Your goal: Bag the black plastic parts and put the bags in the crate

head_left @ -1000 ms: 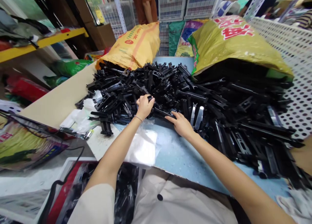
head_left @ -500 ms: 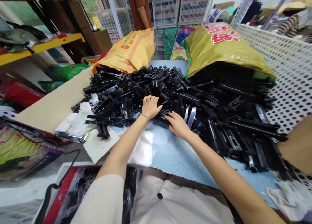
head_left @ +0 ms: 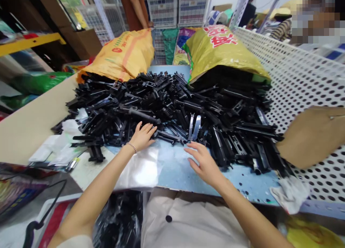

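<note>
A dark, rod-like part (head_left: 143, 115) lies just beyond the fingertips of the left grip (head_left: 142, 137), on the near face of the heap of black parts (head_left: 161, 88); its long axis runs from ahead and left of that grip down toward its right, crosswise to the fingers. The left is the nearer hand, with the right grip (head_left: 204, 164) well apart from this part. The left grip is palm down and released, fingers spread, with nothing seen in it; whether the fingertips touch the part or only hover by it, I cannot tell. Between the two grips, a few slim black pieces (head_left: 169, 136) lie at the heap's near edge. The right grip is loosely open and bare, fingers parted above the blue worktop (head_left: 178, 172), with a glossy strip (head_left: 196, 127) just ahead of it. A clear plastic sheet (head_left: 140, 169) lies on the near side of the left grip.
</note>
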`<state>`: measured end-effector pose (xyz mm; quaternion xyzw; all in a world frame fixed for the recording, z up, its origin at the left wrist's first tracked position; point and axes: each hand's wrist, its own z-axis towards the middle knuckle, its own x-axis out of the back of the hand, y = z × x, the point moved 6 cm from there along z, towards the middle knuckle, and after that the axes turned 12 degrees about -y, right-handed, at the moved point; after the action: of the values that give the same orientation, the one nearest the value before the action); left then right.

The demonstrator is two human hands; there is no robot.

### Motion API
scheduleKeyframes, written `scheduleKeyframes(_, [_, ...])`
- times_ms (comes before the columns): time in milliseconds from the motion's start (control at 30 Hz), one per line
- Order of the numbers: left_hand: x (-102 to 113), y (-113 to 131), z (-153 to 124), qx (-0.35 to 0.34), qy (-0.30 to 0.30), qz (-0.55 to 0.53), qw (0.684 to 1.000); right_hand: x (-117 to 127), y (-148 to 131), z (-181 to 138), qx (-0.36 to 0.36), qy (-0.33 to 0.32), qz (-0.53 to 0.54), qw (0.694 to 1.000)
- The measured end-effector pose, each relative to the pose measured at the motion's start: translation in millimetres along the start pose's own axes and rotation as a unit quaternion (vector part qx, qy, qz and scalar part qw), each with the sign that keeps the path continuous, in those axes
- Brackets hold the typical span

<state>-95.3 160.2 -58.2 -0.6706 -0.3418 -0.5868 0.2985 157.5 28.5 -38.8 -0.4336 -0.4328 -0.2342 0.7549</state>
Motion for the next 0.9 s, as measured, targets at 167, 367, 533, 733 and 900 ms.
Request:
scheduleKeyframes(167, [-1.7,14.2,-10.7,0.055,0.018,0.009,0.998,38.9,54.1,-64.9,-0.280,0.074,-0.161,0.943])
scheduleKeyframes(367, [1.6,89.4,-5.6,0.070,0.090,-0.055,0.992,24.4,86.4,-68.2,-0.319,0.072,-0.189,0.926])
scheduleKeyframes(533, [-11.4,163.7,43.3,-0.104,0.065,-0.055,0.991,20.0,96.5,-49.5,-0.299,0.144,-0.194,0.923])
scheduleKeyframes(733, [-13.9,161.6,105.9,-0.163,0.093,-0.004,0.982,26.4,126.5,-26.4,-0.274,0.195,-0.201,0.920])
scheduleKeyframes(900, [-12.6,151.0,137.0,-0.161,0.096,0.011,0.982,31.6,150.4,-2.4,-0.286,0.219,-0.191,0.913])
